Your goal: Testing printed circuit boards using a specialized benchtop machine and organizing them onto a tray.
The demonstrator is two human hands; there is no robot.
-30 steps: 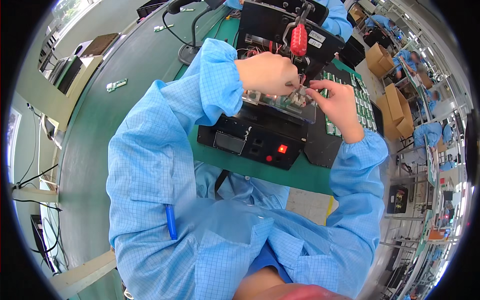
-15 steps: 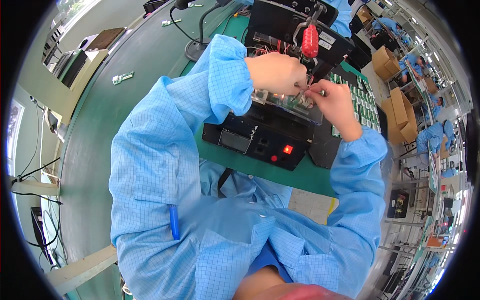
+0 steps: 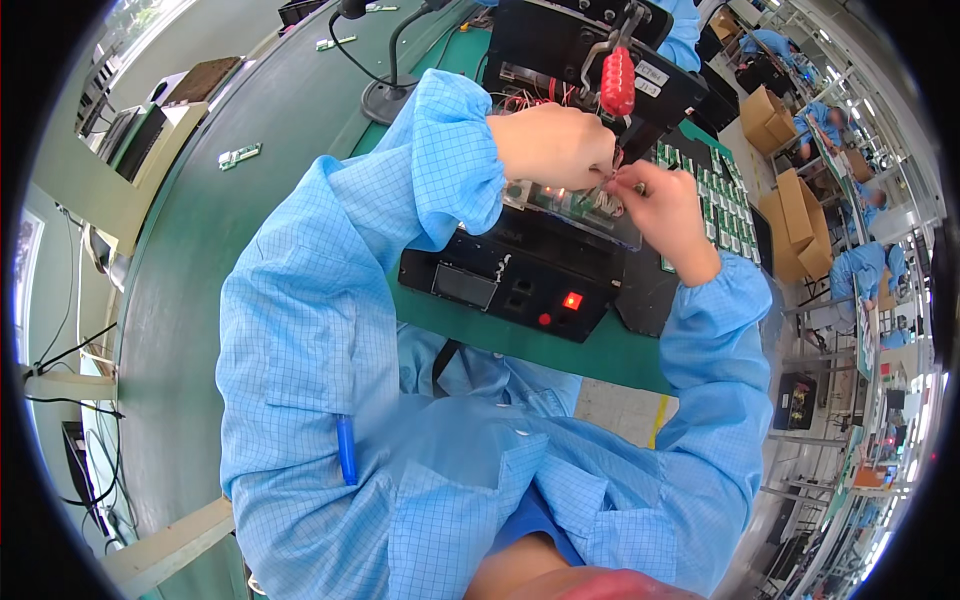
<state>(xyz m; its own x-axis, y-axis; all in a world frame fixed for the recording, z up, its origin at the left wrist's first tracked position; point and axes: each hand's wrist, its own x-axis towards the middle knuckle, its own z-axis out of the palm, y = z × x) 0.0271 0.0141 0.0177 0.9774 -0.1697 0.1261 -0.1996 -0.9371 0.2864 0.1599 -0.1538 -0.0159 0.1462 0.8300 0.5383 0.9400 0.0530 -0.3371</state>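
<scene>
My left hand (image 3: 556, 148) is closed, reaching over the clear plate (image 3: 622, 236) of a black test fixture (image 3: 520, 262). Its fingertips meet those of my right hand (image 3: 666, 212), which is pinched shut beside it. Something small is between the fingertips, too hidden to name; thin wires show close by. Just above my hands hangs the red grip of a toggle clamp (image 3: 618, 82), mounted on the fixture's upright black panel (image 3: 540, 45). Low on the fixture's front a red switch (image 3: 572, 300) glows.
A black tray (image 3: 640, 290) with rows of green circuit boards (image 3: 728, 212) lies right of the fixture. On the green table, a single board (image 3: 240, 157) sits far left, behind it a lamp base (image 3: 388, 100). Cardboard boxes (image 3: 795, 225) stand beyond, with people working farther right.
The view has shifted slightly. Both hands stay together over the clear plate, with only a small movement of the fingertips.
</scene>
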